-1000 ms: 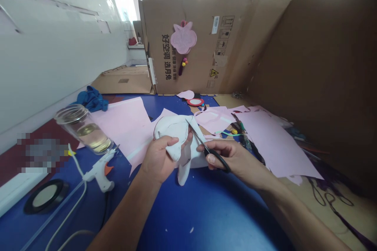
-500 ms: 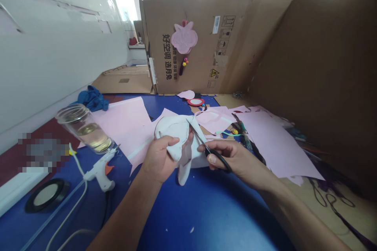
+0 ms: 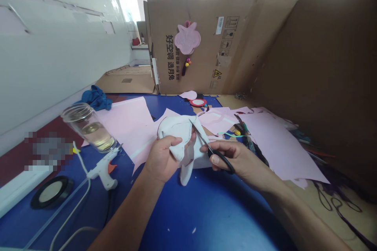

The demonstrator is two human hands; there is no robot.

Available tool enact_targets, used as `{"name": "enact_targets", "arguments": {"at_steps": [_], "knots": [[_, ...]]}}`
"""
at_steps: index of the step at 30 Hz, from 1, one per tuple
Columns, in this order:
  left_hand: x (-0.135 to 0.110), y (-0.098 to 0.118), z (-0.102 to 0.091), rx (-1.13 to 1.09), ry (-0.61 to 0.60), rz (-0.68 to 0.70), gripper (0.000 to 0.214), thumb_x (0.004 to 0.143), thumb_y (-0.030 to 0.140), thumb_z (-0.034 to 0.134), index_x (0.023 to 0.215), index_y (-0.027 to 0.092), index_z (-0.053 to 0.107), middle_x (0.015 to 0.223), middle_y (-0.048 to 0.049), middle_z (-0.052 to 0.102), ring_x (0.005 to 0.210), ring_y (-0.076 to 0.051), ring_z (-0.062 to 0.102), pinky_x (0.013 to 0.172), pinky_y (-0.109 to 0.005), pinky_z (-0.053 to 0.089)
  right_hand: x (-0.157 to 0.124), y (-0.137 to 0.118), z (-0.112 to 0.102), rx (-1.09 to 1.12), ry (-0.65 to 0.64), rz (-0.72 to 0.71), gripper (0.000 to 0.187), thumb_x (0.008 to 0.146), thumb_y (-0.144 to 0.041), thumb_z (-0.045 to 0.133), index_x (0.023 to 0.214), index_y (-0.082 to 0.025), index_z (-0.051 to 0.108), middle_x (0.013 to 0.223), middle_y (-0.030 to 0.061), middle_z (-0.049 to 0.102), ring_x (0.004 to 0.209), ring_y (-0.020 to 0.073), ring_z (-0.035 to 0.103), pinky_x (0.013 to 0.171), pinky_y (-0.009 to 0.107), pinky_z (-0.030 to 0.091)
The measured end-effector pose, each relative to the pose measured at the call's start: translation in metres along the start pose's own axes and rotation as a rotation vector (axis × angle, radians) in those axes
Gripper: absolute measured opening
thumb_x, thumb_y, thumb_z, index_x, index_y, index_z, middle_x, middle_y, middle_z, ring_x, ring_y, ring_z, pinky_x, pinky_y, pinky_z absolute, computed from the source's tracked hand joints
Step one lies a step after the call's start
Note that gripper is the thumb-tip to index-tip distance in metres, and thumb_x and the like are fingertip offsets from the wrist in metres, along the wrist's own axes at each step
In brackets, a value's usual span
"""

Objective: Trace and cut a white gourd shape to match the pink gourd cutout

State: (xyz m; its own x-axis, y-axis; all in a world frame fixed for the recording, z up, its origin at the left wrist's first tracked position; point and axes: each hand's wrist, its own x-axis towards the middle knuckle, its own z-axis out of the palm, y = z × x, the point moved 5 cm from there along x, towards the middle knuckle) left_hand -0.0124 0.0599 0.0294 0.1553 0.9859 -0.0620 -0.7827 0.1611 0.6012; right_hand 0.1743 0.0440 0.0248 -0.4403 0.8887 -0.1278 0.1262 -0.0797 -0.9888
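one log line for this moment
left hand: holds white sheet | right hand: scissors, blades at sheet edge | nearby: glue gun, glass jar

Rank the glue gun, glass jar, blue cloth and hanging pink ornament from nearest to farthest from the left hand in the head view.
From the left hand, which grips the white cut-out:
1. Glue gun, just to its left.
2. Glass jar, left, slightly farther back.
3. Blue cloth, farther back behind the jar.
4. Pink ornament, hanging on the cardboard at the back.
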Motion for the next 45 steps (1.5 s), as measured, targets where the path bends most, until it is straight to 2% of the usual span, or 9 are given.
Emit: {"name": "enact_targets", "arguments": {"at_steps": [12, 27, 34, 40, 45], "knots": [[-0.001, 0.003, 0.002, -0.005, 0.009, 0.046, 0.075, 0.068, -0.004, 0.065, 0.139, 0.019, 0.07, 0.122, -0.012, 0.08, 0.12, -0.035, 0.075, 0.114, -0.052, 0.057, 0.0, -0.002, 0.001, -0.001, 0.005, -0.018, 0.052, 0.081, -0.062, 0.086, 0.112, -0.02, 0.082, 0.077, 0.0011, 0.063, 0.07, 0.016, 0.056, 0.07, 0.031, 0.049], [0.0, 0.004, 0.002, 0.019, -0.032, 0.025, 0.07, 0.07, -0.003, 0.064, 0.136, 0.018, 0.071, 0.114, -0.0127, 0.081, 0.119, -0.035, 0.075, 0.114, -0.054, 0.055, -0.002, 0.001, -0.004, -0.03, 0.011, -0.01, 0.055, 0.083, -0.064, 0.085, 0.117, -0.021, 0.083, 0.074, -0.0001, 0.058, 0.069, 0.0143, 0.048, 0.064, 0.029, 0.04], [0.001, 0.008, 0.001, 0.073, -0.038, 0.018, 0.07, 0.067, -0.003, 0.062, 0.135, 0.014, 0.071, 0.112, -0.0151, 0.082, 0.119, -0.037, 0.074, 0.115, -0.056, 0.054, -0.004, 0.002, -0.007, -0.035, -0.035, 0.026, 0.049, 0.086, -0.061, 0.085, 0.117, -0.022, 0.081, 0.079, 0.0005, 0.063, 0.073, 0.0139, 0.052, 0.069, 0.028, 0.042], [0.001, 0.01, 0.002, 0.108, -0.071, -0.017, 0.07, 0.066, -0.003, 0.063, 0.133, 0.012, 0.071, 0.11, -0.0155, 0.081, 0.121, -0.038, 0.074, 0.116, -0.057, 0.053, -0.005, -0.001, -0.01, -0.049, -0.053, 0.042, 0.05, 0.084, -0.058, 0.087, 0.116, -0.02, 0.08, 0.081, 0.0003, 0.065, 0.071, 0.0121, 0.052, 0.067, 0.026, 0.041], [-0.002, 0.013, 0.005, 0.122, -0.096, -0.031, 0.069, 0.066, -0.003, 0.064, 0.132, 0.013, 0.071, 0.106, -0.0136, 0.082, 0.111, -0.034, 0.077, 0.113, -0.054, 0.055, -0.006, -0.003, -0.013, -0.045, -0.06, 0.035, 0.049, 0.084, -0.056, 0.087, 0.116, -0.02, 0.081, 0.08, 0.0005, 0.065, 0.07, 0.0124, 0.054, 0.066, 0.027, 0.043]]}}
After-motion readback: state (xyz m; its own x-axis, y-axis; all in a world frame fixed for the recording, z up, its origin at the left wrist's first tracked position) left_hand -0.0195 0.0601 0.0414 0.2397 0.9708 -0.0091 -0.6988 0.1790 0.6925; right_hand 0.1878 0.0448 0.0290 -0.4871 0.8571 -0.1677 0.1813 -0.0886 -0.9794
